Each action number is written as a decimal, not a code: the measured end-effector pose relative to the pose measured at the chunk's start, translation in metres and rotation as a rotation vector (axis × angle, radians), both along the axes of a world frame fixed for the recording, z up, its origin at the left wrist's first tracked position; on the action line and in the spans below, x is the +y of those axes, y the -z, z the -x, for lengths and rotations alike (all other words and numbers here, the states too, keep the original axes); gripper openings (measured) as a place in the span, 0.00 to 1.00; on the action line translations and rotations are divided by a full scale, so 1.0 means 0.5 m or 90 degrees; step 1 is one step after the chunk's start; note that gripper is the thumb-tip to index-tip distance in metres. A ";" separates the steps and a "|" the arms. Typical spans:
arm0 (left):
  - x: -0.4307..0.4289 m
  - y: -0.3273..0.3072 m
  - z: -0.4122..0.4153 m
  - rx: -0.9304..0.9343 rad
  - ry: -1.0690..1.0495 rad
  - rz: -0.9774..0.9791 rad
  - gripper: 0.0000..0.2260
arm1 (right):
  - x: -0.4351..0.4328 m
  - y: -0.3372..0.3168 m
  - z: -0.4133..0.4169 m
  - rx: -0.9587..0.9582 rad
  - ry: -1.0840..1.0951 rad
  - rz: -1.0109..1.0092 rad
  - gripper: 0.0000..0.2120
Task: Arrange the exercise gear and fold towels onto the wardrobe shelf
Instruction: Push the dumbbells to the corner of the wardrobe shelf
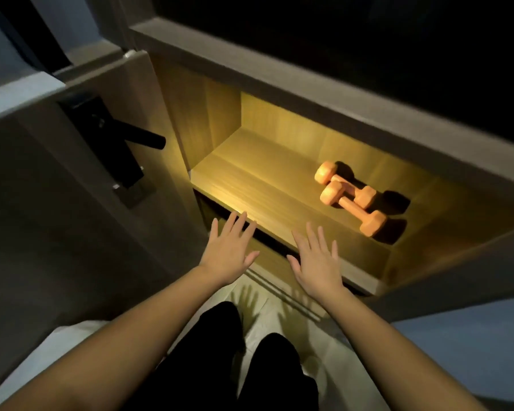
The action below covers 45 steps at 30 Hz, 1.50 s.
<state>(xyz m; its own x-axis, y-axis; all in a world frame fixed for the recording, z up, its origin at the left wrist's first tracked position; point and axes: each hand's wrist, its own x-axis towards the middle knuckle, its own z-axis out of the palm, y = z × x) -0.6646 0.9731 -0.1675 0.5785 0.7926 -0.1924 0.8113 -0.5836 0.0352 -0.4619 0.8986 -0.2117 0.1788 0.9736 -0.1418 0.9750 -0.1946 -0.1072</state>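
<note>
Both hands, left (pixel 226 253) and right (pixel 317 264), hover spread and empty before the shelf (pixel 258 185) holding 2 dumbbells (pixel 350 197).

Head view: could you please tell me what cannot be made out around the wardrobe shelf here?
- Head view: the space above the shelf is black, too dark to show any contents.
- The compartment below it is hidden by the shelf edge and both hands, left, right.
- The far dumbbell is partly covered by the near dumbbell.
- No towels show in the frame.
</note>
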 end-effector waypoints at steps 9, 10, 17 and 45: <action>-0.050 0.268 0.066 -0.106 0.086 -0.056 0.31 | -0.128 0.194 0.101 -0.079 0.138 -0.064 0.30; -0.060 0.282 0.075 -0.113 0.100 -0.064 0.31 | -0.146 0.204 0.112 -0.081 0.151 -0.074 0.30; -0.080 0.294 0.066 -0.150 0.173 -0.072 0.30 | -0.206 0.199 0.119 -0.080 0.251 -0.103 0.30; 0.287 0.333 -0.517 -0.104 0.398 -0.207 0.28 | 0.118 0.225 -0.352 0.040 0.386 -0.251 0.29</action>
